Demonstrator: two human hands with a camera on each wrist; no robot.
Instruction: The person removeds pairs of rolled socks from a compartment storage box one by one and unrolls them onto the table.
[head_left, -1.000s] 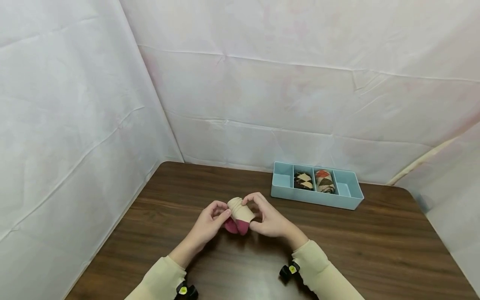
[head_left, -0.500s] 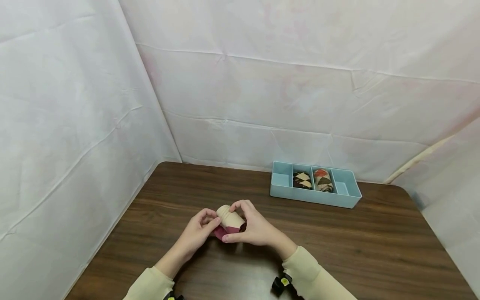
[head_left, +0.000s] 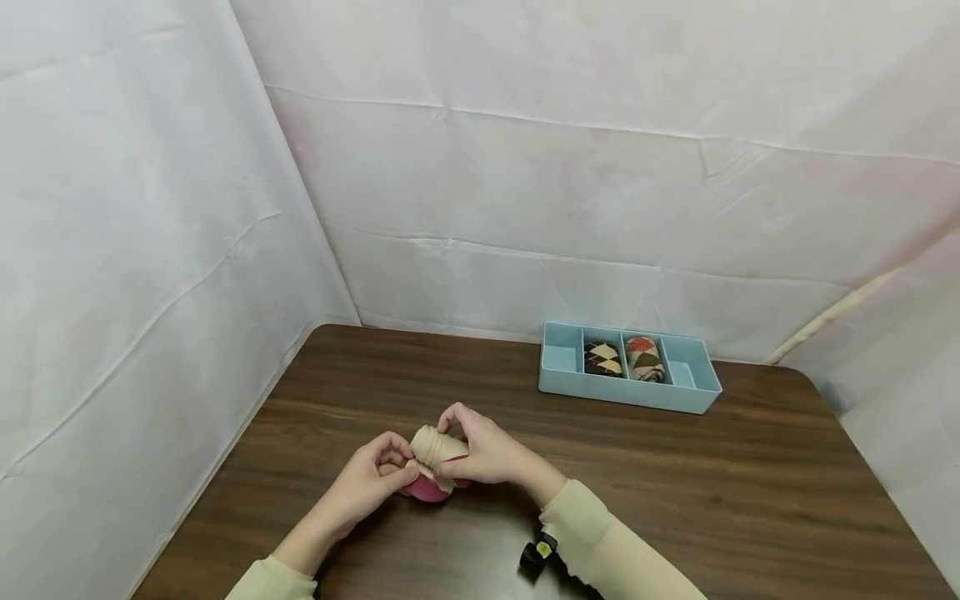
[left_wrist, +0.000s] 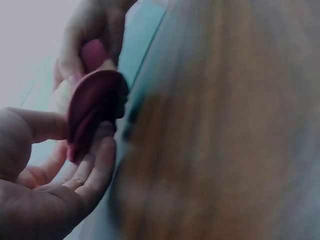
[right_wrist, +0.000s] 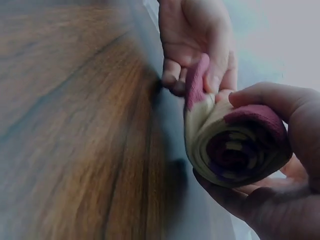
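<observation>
A rolled-up pair of socks (head_left: 433, 446), cream with magenta patches, is held between the two hands over the dark wood table. My right hand (head_left: 486, 450) grips the roll, thumb and fingers curled round it; its spiral end (right_wrist: 235, 152) faces the right wrist camera. Sticking out from the roll is a magenta sock end (right_wrist: 196, 82), which my left hand (head_left: 363, 485) pinches between thumb and fingers. In the left wrist view that folded magenta end (left_wrist: 95, 107) partly covers the rest of the roll.
At the back right of the table (head_left: 712, 492) stands a light blue divided box (head_left: 622, 394). Its two middle compartments hold rolled argyle socks, one black and cream (head_left: 603, 358), one with orange and brown (head_left: 646, 361). White cloth walls (head_left: 480, 208) border the table.
Both hands have moved left and closer to the person, carrying the socks along. The roll has tipped toward a more sideways lie, and more of the magenta end shows below it.
</observation>
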